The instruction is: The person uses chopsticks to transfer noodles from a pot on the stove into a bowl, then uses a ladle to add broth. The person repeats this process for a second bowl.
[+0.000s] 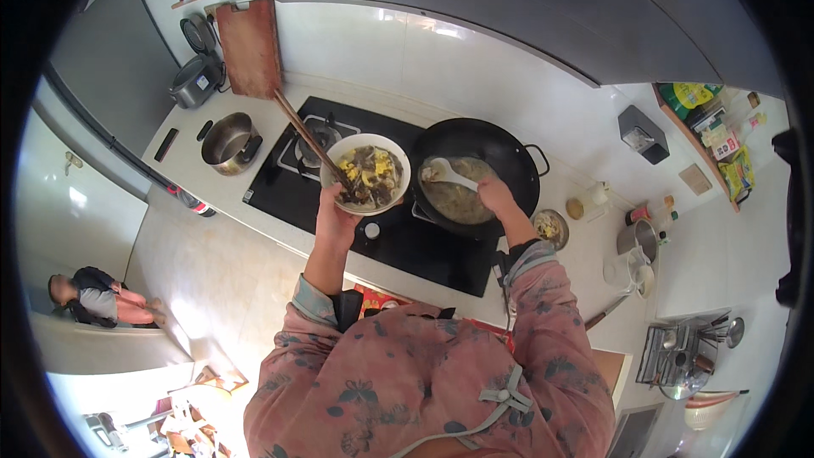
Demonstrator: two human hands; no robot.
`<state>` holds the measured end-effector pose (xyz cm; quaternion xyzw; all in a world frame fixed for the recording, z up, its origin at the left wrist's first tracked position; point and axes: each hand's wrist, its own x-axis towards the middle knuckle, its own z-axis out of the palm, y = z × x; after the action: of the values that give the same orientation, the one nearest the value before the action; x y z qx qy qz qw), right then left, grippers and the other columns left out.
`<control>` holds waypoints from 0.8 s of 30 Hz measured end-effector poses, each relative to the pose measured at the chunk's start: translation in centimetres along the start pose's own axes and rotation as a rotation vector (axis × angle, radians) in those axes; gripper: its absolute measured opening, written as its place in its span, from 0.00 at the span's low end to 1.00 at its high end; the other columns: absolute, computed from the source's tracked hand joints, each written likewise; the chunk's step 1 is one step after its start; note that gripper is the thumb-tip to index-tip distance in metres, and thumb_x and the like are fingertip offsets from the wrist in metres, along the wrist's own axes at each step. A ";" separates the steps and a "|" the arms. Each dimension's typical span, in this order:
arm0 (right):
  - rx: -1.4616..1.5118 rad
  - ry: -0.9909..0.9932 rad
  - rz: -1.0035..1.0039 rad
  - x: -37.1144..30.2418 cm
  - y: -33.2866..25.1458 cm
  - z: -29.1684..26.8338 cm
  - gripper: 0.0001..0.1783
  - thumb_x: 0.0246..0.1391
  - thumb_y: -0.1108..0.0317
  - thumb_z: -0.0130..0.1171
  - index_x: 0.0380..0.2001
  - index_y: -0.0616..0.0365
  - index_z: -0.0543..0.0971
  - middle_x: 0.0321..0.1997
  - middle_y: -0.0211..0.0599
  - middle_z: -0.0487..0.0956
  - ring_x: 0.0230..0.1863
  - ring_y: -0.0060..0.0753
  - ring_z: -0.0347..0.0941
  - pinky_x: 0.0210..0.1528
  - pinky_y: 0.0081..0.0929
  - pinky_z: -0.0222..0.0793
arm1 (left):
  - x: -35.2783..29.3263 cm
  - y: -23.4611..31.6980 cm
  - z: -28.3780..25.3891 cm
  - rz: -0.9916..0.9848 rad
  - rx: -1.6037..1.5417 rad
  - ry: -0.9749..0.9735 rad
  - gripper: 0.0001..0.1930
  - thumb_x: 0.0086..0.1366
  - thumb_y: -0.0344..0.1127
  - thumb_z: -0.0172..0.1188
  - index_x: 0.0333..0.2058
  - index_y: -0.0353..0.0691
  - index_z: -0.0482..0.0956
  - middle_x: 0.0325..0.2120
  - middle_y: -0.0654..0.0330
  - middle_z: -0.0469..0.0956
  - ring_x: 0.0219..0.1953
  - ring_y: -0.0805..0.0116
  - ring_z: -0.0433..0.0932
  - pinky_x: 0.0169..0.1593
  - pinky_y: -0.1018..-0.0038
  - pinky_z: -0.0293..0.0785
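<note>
1. My left hand (339,216) grips the lower edge of a white bowl (365,139), which is near the wok (465,133), above the stove (441,265). The bowl holds yellow and dark food (370,176); if my wrist rolls, I could spill it.
2. Chopsticks (297,121) slant out of the bowl, well beyond its rim. I cannot tell whether my thumb pins them; if loose, they could slide out when the bowl tips.
3. My right hand (498,197) is closed around the handle of a white spoon (459,179), its head over the cloudy soup (455,205) in the wok. A quick jerk could splash.
4. My right forearm reaches over the wok's rim; dipping lower, I could touch metal that may be hot, or wet my sleeve (536,261).
</note>
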<state>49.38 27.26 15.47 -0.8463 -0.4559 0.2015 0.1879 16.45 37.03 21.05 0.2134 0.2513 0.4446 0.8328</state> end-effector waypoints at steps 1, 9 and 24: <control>0.087 -0.026 0.027 -0.1 0.1 0.4 0.12 0.48 0.66 0.47 0.31 0.58 0.78 0.30 0.41 0.78 0.27 0.38 0.73 0.30 0.33 0.67 | 0.3 0.1 0.0 0.006 -0.003 -0.012 0.23 0.60 0.40 0.49 0.53 0.41 0.61 0.51 0.57 0.66 0.51 0.61 0.69 0.50 0.64 0.70; 0.777 -0.199 0.390 -1.4 0.3 0.2 0.13 0.52 0.67 0.45 0.37 0.55 0.77 0.20 0.29 0.72 0.13 0.18 0.56 0.14 0.20 0.48 | 0.4 -0.5 -0.4 -0.025 0.018 0.023 0.21 0.59 0.40 0.51 0.50 0.40 0.63 0.48 0.57 0.69 0.49 0.63 0.70 0.51 0.64 0.68; 0.721 -0.045 0.163 -5.8 -2.9 -12.1 0.12 0.53 0.65 0.50 0.39 0.57 0.75 0.23 0.26 0.71 0.14 0.13 0.55 0.14 0.13 0.48 | 3.3 -3.5 0.2 -0.165 0.102 0.005 0.20 0.58 0.43 0.52 0.47 0.39 0.66 0.46 0.55 0.71 0.48 0.61 0.71 0.50 0.62 0.69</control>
<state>50.62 22.23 28.20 -0.7545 -0.2908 0.3823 0.4472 20.35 37.98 18.39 0.2332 0.2923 0.3617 0.8540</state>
